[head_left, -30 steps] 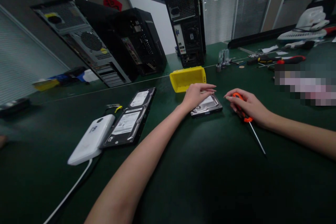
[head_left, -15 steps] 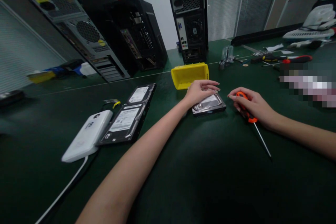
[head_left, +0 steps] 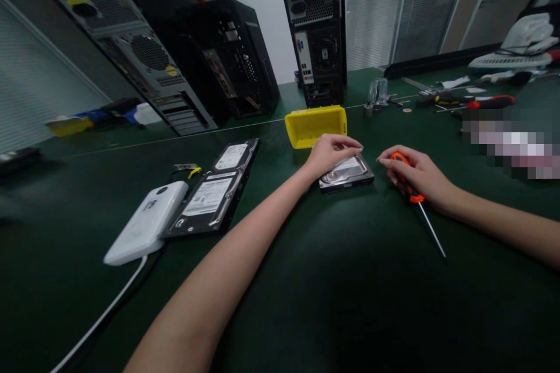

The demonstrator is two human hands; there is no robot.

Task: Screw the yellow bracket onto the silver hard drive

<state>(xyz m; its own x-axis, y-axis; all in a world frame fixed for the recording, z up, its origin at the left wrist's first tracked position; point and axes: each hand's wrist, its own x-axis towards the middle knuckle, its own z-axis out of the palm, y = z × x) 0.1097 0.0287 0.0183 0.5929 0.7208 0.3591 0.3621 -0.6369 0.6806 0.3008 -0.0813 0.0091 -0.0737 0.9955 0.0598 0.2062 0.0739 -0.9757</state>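
My left hand (head_left: 331, 154) lies over a small silver and black hard drive (head_left: 350, 172), its fingers drawn together near the drive's far right side. The palm covers part of the drive, and what lies under the fingertips is hidden. To the right, my right hand (head_left: 422, 178) is wrapped round the orange and black handle of a screwdriver (head_left: 431, 230). Its metal shaft points down toward me, away from the drive. Thumb and forefinger meet at the front; anything tiny between them is too small to tell.
A yellow bin (head_left: 315, 127) stands just behind the left hand. Two larger hard drives (head_left: 205, 198) lie to the left, beside a white box (head_left: 146, 224) with a cable. Computer cases (head_left: 321, 41) stand at the back. Pliers (head_left: 490, 102) and other tools lie at right.
The fingers of my left hand have come closer together and lower over the hard drive. My right hand and the screwdriver look nearly still; the view has shifted slightly.
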